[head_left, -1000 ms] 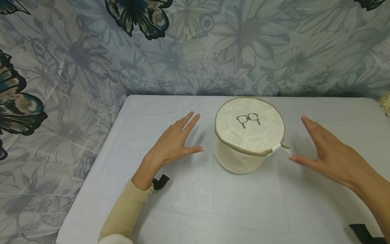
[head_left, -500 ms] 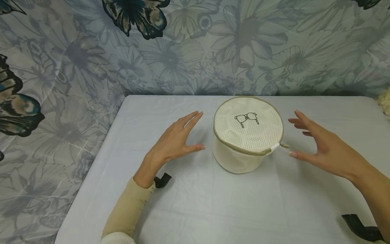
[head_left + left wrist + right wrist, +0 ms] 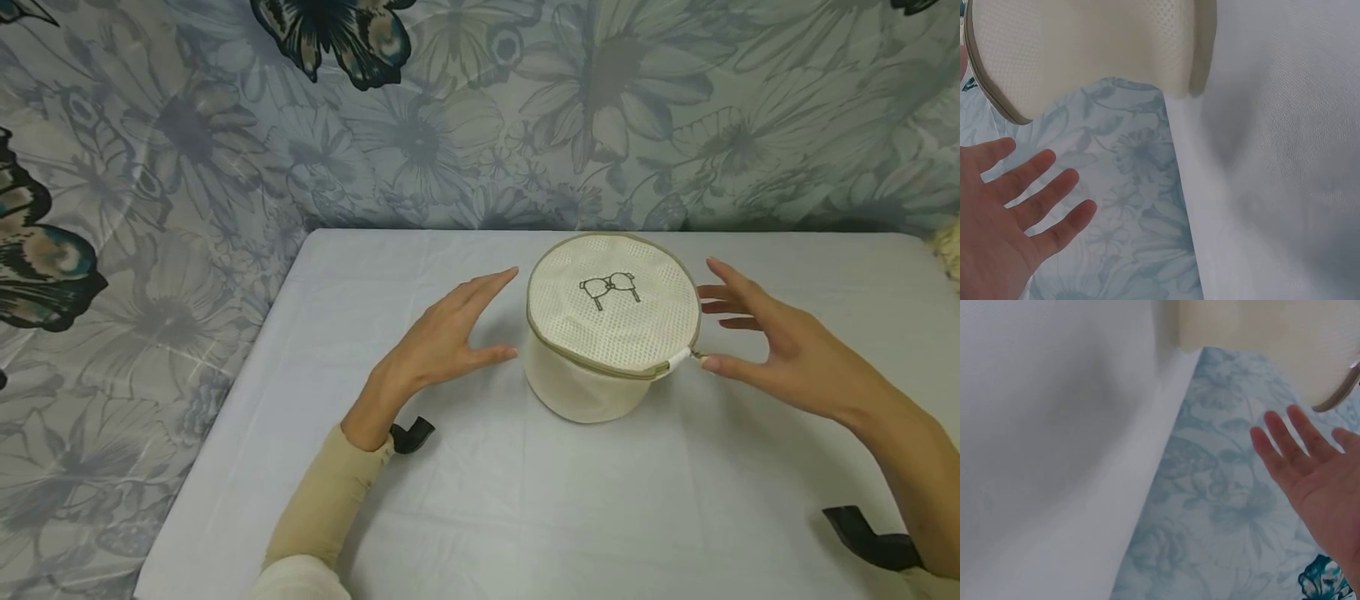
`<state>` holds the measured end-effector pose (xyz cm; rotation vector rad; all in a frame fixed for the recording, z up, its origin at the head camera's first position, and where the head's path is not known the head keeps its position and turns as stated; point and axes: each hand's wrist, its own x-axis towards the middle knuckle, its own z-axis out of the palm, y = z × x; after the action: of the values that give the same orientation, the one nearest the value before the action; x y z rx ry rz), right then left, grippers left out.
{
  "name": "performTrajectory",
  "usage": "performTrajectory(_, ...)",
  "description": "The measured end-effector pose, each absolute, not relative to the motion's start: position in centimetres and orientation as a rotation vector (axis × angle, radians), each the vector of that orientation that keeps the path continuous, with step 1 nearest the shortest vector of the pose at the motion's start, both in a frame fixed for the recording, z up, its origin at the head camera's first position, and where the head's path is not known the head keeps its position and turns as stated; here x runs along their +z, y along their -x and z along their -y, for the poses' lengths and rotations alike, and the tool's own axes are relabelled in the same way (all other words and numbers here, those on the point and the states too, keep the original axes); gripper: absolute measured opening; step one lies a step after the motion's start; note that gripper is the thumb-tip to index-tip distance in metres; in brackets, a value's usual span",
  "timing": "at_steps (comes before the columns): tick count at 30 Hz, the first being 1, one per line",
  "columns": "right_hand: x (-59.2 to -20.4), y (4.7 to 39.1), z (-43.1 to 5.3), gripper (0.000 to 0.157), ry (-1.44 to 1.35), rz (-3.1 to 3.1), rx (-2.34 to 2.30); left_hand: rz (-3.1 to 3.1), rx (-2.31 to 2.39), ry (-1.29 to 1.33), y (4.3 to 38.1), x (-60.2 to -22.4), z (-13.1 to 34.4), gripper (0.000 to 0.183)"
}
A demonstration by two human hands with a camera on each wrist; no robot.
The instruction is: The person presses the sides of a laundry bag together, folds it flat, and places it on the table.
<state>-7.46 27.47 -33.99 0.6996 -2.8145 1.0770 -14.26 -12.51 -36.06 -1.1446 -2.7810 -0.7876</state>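
Observation:
A round cream mesh laundry bag (image 3: pixel 611 325) with a zipped top stands upright on the white-covered table. Black stitched glasses (image 3: pixel 609 288) decorate its lid, and a zip pull (image 3: pixel 697 355) sticks out at its right front rim. My left hand (image 3: pixel 450 333) hovers to the bag's left, fingers extended and thumb apart. On the other side my right hand (image 3: pixel 787 342) has its fingers spread close to the rim, the thumb tip at the zip pull. In the left wrist view, the left palm (image 3: pixel 1004 219) faces the bag (image 3: pixel 1085 50) across a gap. The right wrist view shows the right fingers straight and holding nothing.
The white cloth (image 3: pixel 525 517) covers the table to its back edge. Behind it rises a floral wall covering (image 3: pixel 420 150) with dark butterflies (image 3: pixel 337 37). Something pale yellow (image 3: pixel 948 254) sits at the far right edge. Black straps (image 3: pixel 870 537) show at both wrists.
Both hands have moved inward toward the bag, the right one coming left and slightly up, the left one shifting right. The bag has stayed in place.

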Motion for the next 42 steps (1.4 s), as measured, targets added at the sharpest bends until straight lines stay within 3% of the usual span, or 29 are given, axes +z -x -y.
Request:
performTrajectory(25, -33.8, 8.2, -25.8, 0.101, -0.627, 2.893, 1.328, 2.654, -1.004, 1.266, 15.0, -36.1, 10.5, 0.088)
performTrajectory(42, -34.1, 7.9, -25.1, 0.110, -0.561, 2.951, 1.163, 2.672, -1.120, 1.281, 14.9, -36.3, 9.9, 0.088)
